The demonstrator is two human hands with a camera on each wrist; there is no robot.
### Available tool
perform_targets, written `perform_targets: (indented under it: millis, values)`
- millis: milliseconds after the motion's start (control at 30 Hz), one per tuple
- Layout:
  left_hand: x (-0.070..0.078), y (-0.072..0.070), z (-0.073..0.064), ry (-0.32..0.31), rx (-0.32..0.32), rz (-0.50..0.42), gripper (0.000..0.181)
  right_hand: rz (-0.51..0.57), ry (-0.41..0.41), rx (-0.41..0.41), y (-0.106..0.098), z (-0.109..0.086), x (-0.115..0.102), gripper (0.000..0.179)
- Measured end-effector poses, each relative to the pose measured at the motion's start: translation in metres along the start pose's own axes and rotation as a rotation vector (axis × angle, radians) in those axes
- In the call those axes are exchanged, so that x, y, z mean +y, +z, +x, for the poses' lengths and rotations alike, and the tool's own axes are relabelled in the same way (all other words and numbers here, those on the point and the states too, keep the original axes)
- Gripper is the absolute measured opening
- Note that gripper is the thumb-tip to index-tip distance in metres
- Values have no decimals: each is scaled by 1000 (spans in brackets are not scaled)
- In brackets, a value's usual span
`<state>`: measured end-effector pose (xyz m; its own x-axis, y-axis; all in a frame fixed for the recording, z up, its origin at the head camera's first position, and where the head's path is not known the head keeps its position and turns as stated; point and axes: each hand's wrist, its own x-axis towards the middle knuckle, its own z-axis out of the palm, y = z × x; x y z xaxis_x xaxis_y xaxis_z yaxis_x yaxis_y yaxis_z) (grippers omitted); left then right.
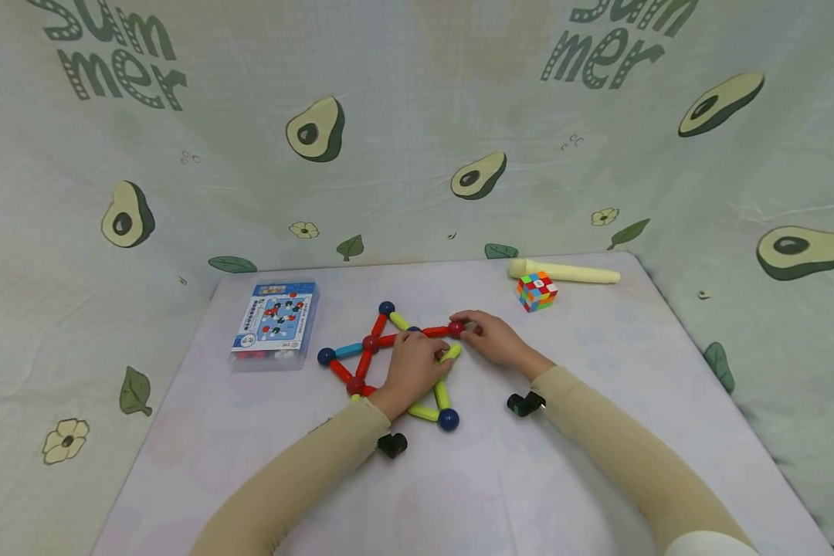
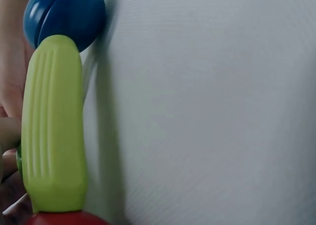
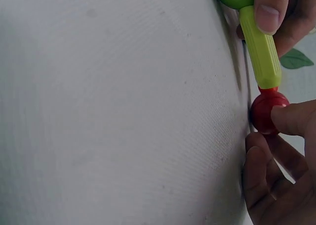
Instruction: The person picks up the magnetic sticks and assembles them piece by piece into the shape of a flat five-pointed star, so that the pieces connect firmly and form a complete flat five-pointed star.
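A flat frame of magnetic rods and balls lies on the table, with a blue ball [image 1: 448, 419] at its near corner and a red ball [image 1: 371, 344] farther in. My left hand [image 1: 415, 363] reaches over its middle, hiding part of it. Its thumb and fingers pinch a yellow-green rod [image 3: 261, 52], whose far end meets a dark red ball [image 3: 266, 113]. That ball sits at the end of a red rod [image 1: 435, 332], and my right hand [image 1: 496, 340] pinches it between thumb and fingers. Close up in the left wrist view is another yellow-green rod [image 2: 57, 126].
To the left stands a clear plastic box [image 1: 274, 326] with a blue and white label. A puzzle cube [image 1: 537, 292] sits at the back right, in front of a pale yellow stick [image 1: 577, 272]. Patterned cloth [image 1: 403, 116] rises behind the table.
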<state>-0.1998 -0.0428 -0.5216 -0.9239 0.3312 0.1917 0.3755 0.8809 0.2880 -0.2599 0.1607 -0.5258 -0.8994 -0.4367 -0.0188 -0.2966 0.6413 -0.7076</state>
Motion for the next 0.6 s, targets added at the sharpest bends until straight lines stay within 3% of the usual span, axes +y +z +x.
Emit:
perform_targets:
  millis: [600]
  values:
    - [5, 6, -7, -64, 73, 12, 32, -9, 6, -31, -1, -8, 1, 37]
